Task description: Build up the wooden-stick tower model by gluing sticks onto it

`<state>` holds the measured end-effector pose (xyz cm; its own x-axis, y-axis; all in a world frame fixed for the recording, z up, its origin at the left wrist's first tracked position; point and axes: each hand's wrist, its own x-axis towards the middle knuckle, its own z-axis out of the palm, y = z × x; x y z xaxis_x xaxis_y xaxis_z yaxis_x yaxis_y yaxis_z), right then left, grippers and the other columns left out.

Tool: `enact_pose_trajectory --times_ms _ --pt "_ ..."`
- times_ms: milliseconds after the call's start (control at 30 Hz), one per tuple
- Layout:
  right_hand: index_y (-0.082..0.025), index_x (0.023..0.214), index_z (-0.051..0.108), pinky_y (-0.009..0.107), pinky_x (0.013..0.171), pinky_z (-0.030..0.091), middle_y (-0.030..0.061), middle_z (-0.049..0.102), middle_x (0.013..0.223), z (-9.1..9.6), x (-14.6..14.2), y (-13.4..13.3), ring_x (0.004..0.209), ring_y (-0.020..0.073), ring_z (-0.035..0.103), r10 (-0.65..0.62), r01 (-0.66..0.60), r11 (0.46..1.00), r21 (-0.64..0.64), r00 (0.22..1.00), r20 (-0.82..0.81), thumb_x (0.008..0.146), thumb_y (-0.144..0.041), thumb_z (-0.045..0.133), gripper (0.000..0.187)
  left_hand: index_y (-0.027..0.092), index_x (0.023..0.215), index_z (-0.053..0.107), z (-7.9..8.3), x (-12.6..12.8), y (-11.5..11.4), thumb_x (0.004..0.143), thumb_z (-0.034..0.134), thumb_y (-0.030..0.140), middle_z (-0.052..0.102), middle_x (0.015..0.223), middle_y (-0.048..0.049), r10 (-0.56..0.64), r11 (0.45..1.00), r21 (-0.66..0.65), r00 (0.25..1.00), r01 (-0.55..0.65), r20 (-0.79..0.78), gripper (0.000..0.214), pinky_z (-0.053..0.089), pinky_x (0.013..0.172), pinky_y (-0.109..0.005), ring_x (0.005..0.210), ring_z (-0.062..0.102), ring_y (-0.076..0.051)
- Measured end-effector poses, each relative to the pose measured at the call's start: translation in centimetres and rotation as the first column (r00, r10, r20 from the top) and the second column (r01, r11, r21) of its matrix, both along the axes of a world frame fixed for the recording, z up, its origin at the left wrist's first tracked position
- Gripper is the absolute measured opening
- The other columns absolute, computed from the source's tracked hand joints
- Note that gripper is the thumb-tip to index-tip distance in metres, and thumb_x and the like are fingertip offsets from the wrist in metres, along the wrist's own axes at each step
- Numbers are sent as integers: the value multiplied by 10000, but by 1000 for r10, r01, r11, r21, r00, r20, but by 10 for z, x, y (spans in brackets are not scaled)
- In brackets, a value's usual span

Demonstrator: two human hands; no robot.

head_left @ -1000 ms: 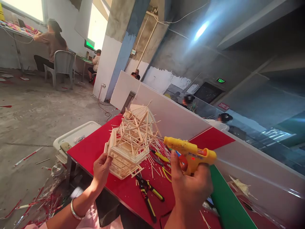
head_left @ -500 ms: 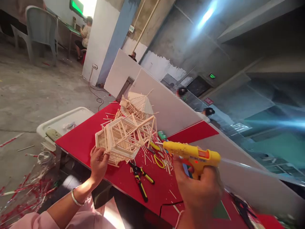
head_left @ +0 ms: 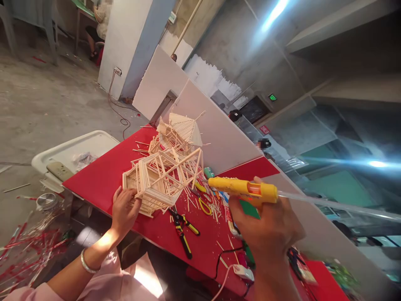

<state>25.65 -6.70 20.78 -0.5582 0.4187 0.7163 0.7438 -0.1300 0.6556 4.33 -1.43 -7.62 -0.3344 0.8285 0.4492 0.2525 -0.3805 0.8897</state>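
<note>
While the left hand [head_left: 123,209] grips the stick house's [head_left: 159,177] near edge on the red table [head_left: 103,175], the right hand [head_left: 269,230] is closed round a glue gun [head_left: 241,189], nozzle just right of it; framework seems largely joined; loose sticks [head_left: 216,209] lie unused.

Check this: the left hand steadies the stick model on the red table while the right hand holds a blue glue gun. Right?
Not quite. The head view shows the glue gun in the right hand is yellow, not blue. The left hand does steady the stick model on the red table.
</note>
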Motion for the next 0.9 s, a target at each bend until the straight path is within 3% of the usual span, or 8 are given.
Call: enact_pose_trajectory --times_ms 200,433,733,900 --pt "-143 1107 664 283 557 354 19 630 660 10 3 14 546 153 522 76 -76 997 -31 997 15 751 -356 721 418 214 1095 622 7 -11 -6 859 620 271 656 1075 -90 39 994 102 997 -46 74 242 430 999 -421 1063 603 -256" --pt "-177 1164 634 304 514 313 -8 556 608 29 0 20 516 171 487 62 -61 998 -19 991 119 742 -398 748 489 197 1123 618 26 -27 15 894 590 243 605 1110 -87 23 975 217 991 -51 131 236 447 972 -403 1083 577 -231" --pt "-163 1105 620 312 531 356 29 607 696 26 10 17 564 184 521 -42 47 997 -64 995 86 756 -405 732 439 201 1051 627 12 -27 20 942 527 274 636 1028 -59 -15 996 92 980 -3 198 165 447 948 -366 1018 596 -207" --pt "-176 917 621 314 533 300 48 590 684 20 22 30 582 192 512 -168 159 979 -125 983 -72 791 -445 669 301 204 1041 633 14 -28 20 940 528 273 645 1023 -58 -27 998 66 976 13 215 161 448 941 -366 1005 603 -207"
